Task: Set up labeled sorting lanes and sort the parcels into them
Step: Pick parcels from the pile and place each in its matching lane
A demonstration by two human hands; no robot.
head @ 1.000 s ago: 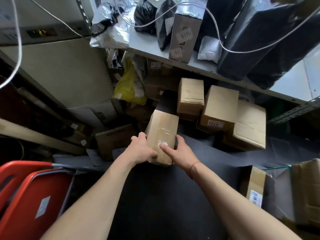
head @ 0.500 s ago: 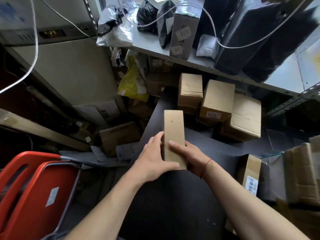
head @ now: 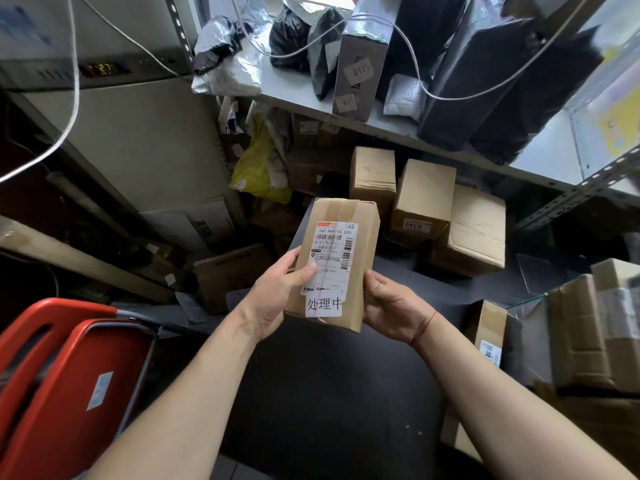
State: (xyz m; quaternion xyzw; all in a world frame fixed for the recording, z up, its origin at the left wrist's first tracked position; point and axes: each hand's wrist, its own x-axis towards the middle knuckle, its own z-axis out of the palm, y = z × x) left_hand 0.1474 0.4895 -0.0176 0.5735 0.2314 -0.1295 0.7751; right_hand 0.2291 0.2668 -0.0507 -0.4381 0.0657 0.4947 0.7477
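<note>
I hold a tall brown cardboard parcel (head: 341, 237) in the air over a black mat (head: 329, 393). Its labelled face is turned toward me, showing a white shipping label with barcode and a white sticker with printed characters near its lower end. My left hand (head: 277, 296) grips the parcel's left edge, thumb lying across the label. My right hand (head: 391, 306) grips its right lower edge; a red string circles that wrist. Three more brown boxes (head: 426, 192) stand in a row at the mat's far end, under the shelf.
A grey metal shelf (head: 304, 95) above carries black and silver bagged parcels and a numbered grey box (head: 360, 64). A yellow bag (head: 256, 168) lies under it. Red stacked chairs (head: 55, 375) stand at lower left. More cardboard boxes (head: 588, 327) crowd the right side. White cables hang overhead.
Both hands lifted the parcel from the mat and rotated it: first its taped face, then a narrow plain side, now the labelled face points at me. It is nearer the camera.
</note>
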